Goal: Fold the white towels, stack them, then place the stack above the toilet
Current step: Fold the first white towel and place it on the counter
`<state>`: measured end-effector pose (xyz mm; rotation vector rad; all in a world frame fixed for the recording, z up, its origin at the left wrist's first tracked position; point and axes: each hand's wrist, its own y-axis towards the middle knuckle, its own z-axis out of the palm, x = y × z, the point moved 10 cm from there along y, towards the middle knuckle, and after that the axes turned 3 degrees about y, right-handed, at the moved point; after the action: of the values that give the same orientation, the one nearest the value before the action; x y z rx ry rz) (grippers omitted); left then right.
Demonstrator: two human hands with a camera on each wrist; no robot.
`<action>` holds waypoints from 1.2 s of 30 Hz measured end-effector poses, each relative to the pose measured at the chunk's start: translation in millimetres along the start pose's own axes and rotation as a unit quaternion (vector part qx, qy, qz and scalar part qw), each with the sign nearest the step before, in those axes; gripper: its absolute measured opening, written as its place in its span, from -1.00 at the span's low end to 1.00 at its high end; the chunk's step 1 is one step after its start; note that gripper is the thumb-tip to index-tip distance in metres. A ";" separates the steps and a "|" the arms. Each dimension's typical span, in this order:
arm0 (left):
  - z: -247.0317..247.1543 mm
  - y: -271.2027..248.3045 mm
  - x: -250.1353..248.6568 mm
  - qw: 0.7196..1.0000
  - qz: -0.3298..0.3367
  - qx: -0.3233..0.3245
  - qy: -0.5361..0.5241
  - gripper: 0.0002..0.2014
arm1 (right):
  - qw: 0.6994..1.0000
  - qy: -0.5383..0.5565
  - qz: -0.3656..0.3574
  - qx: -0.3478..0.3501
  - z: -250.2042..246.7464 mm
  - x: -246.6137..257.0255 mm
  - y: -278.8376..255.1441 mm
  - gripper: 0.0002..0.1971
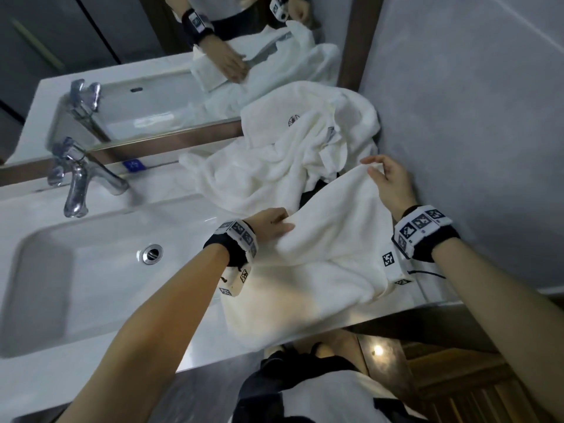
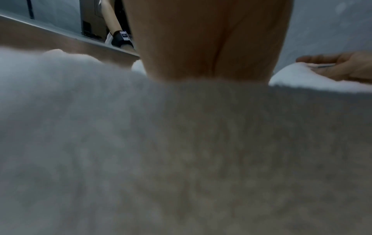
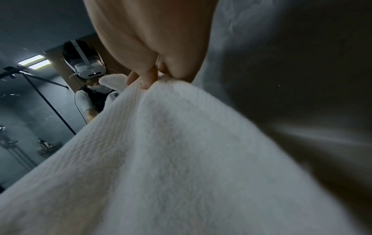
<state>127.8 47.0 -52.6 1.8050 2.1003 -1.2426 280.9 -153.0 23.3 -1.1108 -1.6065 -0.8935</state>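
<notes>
Two hands on towel [image 1: 332, 239]: your right hand [image 1: 389, 181] pinches far corner, left hand [image 1: 271, 224] grips opposite edge, span taut for clean fold; unfolded pile [image 1: 290, 154] just beyond grips.

Landmark: sink basin [image 1: 91, 270]. Faucet [image 1: 76, 178] is standing at its back rim, blocking reach toward the mirror [image 1: 128, 96] there. Right of the basin, a crumpled towel pile [image 1: 290, 154] is covering the counter back to the mirror frame. The wall [image 1: 473, 132] is closing off the far right. Open basin itself is leaving free passage on the left.
</notes>
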 end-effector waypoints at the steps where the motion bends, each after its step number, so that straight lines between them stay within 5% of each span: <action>1: -1.8 -1.2 1.7 1.000 -0.006 -0.005 0.004 -0.78 | 1.000 0.005 0.003 0.005 1.2 0.9 1.2 -0.79; 13: -104.6 5.1 13.4 0.967 -0.028 -0.205 0.151 -0.73 | 0.997 0.056 0.045 -0.003 4.2 11.0 7.9 -0.63; 19: -79.6 -12.3 49.1 0.956 -0.127 -0.241 0.106 -0.42 | 0.981 -0.035 0.182 0.061 17.6 -37.5 -7.6 -0.49; 24: -66.0 -57.9 91.0 0.935 -0.189 -0.290 0.078 -0.33 | 0.966 -0.105 0.219 0.093 11.6 -73.9 -42.5 -0.55; 27: -49.2 -91.9 131.2 0.911 -0.280 -0.301 -0.030 -0.21 | 0.963 -0.114 0.215 0.119 13.1 -84.8 -56.2 -0.63; 30: -14.6 -108.6 162.2 0.875 -0.350 -0.247 -0.224 -0.18 | 0.964 -0.102 0.212 0.124 14.9 -87.3 -62.1 -0.71; 33: 19.8 -114.6 161.9 0.849 -0.345 -0.163 -0.365 -0.43 | 0.965 -0.119 0.200 0.121 15.8 -86.2 -62.1 -0.69; 36: 23.8 -117.9 160.1 0.844 -0.295 -0.187 -0.407 -0.71 | 0.968 -0.130 0.182 0.111 14.1 -84.0 -61.4 -0.73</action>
<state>-30.1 161.1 -98.7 0.3184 2.1414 -1.2470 229.7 -180.6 -64.2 -1.3440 -1.5929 -0.3285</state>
